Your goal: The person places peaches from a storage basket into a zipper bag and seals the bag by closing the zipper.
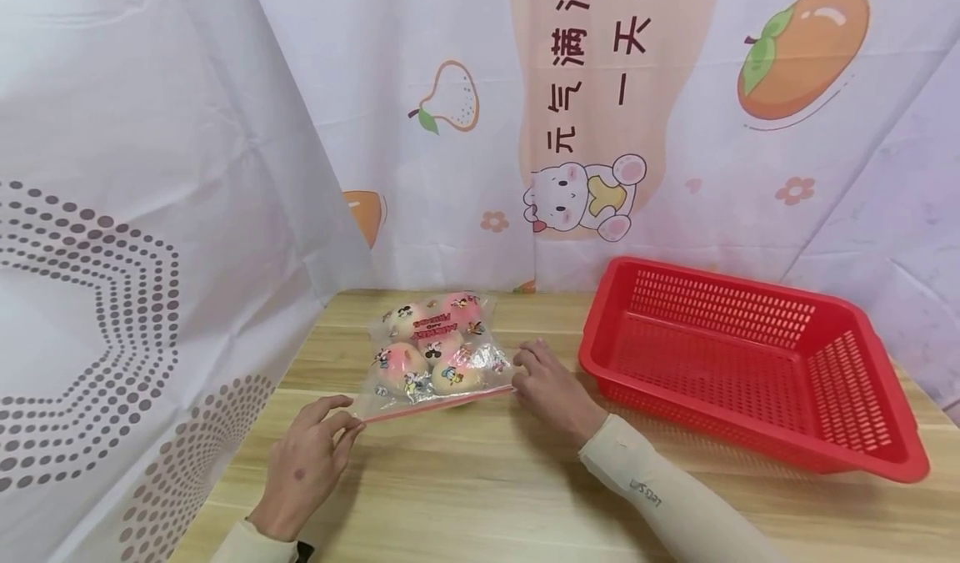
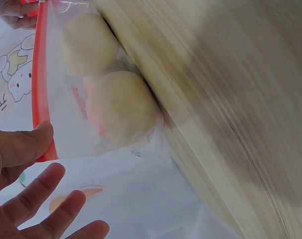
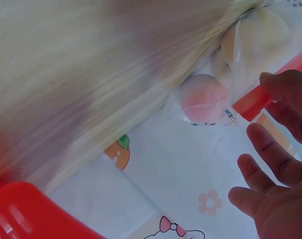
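Observation:
A clear zip bag [image 1: 431, 334] with cartoon prints and red lettering lies on the wooden table. Inside it are several round, cream-and-pink peaches [image 2: 122, 107]. Its red zip strip [image 1: 442, 404] runs along the edge nearest me, slightly raised. My left hand [image 1: 311, 454] pinches the left end of that strip between thumb and index finger, the other fingers spread. At the opposite end, my right hand [image 1: 553, 386] pinches the strip in the same way, as the right wrist view shows, its remaining fingers loosely extended.
To the right of the bag, close to my right forearm, stands a red plastic basket [image 1: 705, 363] with slotted walls and nothing in it. White printed cloth [image 1: 450, 213] hangs behind the wooden table [image 1: 450, 496] and along its left side.

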`<action>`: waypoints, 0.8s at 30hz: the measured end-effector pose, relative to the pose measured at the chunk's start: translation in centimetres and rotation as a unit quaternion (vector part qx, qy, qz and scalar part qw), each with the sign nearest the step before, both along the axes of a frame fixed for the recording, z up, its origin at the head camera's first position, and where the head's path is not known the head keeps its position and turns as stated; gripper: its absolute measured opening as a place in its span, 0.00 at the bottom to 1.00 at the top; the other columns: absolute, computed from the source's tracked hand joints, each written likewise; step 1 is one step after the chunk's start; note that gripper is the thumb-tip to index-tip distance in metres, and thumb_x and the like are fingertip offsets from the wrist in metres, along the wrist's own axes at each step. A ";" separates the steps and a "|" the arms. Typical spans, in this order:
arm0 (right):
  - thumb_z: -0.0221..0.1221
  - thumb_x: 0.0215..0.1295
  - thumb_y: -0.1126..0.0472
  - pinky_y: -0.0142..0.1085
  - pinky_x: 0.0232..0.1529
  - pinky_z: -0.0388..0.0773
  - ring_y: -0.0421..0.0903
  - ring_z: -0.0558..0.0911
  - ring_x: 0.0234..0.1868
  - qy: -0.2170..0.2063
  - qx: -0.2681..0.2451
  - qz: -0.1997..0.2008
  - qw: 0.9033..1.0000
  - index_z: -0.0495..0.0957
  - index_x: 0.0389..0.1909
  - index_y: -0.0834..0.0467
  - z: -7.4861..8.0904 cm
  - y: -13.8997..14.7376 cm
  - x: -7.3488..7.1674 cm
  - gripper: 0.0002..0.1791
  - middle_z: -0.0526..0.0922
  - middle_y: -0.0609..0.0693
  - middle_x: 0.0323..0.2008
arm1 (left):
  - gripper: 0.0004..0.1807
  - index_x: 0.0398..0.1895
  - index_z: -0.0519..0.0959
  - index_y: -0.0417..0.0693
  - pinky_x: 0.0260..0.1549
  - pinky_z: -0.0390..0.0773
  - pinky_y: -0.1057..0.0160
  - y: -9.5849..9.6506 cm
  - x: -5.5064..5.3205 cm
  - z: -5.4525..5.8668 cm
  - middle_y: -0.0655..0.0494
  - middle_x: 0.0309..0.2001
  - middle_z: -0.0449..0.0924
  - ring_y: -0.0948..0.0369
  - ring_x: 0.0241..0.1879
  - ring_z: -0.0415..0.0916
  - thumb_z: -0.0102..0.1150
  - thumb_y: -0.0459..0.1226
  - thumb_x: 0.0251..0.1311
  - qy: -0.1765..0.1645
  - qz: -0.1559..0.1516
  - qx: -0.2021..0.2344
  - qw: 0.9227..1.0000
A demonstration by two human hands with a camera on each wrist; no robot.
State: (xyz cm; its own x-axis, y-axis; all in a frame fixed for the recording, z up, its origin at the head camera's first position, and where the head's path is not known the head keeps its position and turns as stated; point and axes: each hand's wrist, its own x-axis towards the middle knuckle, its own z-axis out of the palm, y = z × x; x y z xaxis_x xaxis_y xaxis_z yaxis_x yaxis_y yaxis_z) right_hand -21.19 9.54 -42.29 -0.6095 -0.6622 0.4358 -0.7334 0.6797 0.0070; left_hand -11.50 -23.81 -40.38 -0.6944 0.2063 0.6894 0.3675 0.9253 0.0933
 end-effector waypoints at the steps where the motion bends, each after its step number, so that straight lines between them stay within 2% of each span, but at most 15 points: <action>1: 0.74 0.54 0.63 0.51 0.68 0.65 0.55 0.76 0.58 -0.001 0.003 -0.002 1.000 0.88 0.35 0.58 0.0 0.0 0.0 0.08 0.83 0.54 0.46 | 0.12 0.21 0.86 0.50 0.10 0.70 0.64 0.0 0.0 0.0 0.54 0.42 0.84 0.54 0.36 0.81 0.82 0.30 0.36 0.000 0.000 -0.001 1.000; 8: 0.77 0.51 0.61 0.50 0.66 0.69 0.55 0.76 0.57 0.006 0.023 -0.022 0.999 0.89 0.37 0.58 0.2 0.0 0.0 0.12 0.83 0.56 0.48 | 0.12 0.21 0.85 0.50 0.12 0.71 0.64 -0.1 0.1 -0.1 0.55 0.42 0.84 0.56 0.34 0.80 0.82 0.31 0.36 -0.009 0.006 0.001 1.000; 12: 0.76 0.51 0.61 0.48 0.64 0.71 0.55 0.76 0.55 0.018 0.039 -0.034 0.998 0.89 0.36 0.59 0.4 0.2 0.0 0.12 0.83 0.57 0.47 | 0.12 0.22 0.85 0.50 0.12 0.71 0.64 -0.1 0.1 -0.1 0.55 0.42 0.84 0.56 0.34 0.79 0.82 0.31 0.36 -0.018 0.010 0.002 1.000; 18: 0.78 0.48 0.62 0.45 0.59 0.76 0.56 0.77 0.52 0.039 0.067 -0.061 0.995 0.89 0.36 0.58 0.6 0.9 0.0 0.13 0.83 0.58 0.46 | 0.12 0.21 0.85 0.49 0.13 0.72 0.63 0.2 -0.4 -0.2 0.54 0.42 0.83 0.54 0.36 0.81 0.82 0.30 0.35 -0.008 -0.001 0.002 1.000; 24: 0.79 0.46 0.61 0.46 0.59 0.77 0.55 0.77 0.50 0.039 0.076 -0.070 0.994 0.89 0.37 0.59 0.6 1.1 -0.1 0.15 0.83 0.58 0.45 | 0.13 0.21 0.84 0.49 0.12 0.72 0.64 0.4 -0.7 -0.1 0.55 0.41 0.83 0.55 0.33 0.80 0.82 0.30 0.34 -0.005 -0.013 -0.009 1.000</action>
State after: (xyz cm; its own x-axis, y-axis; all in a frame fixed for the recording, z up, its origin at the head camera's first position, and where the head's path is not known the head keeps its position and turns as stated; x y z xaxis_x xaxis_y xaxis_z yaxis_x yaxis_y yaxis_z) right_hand -21.24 10.65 -41.66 -0.6683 -0.6355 0.3868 -0.6248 0.7616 0.1718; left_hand -12.18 -23.41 -40.49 -0.6961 0.2368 0.6777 0.3900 0.9173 0.0801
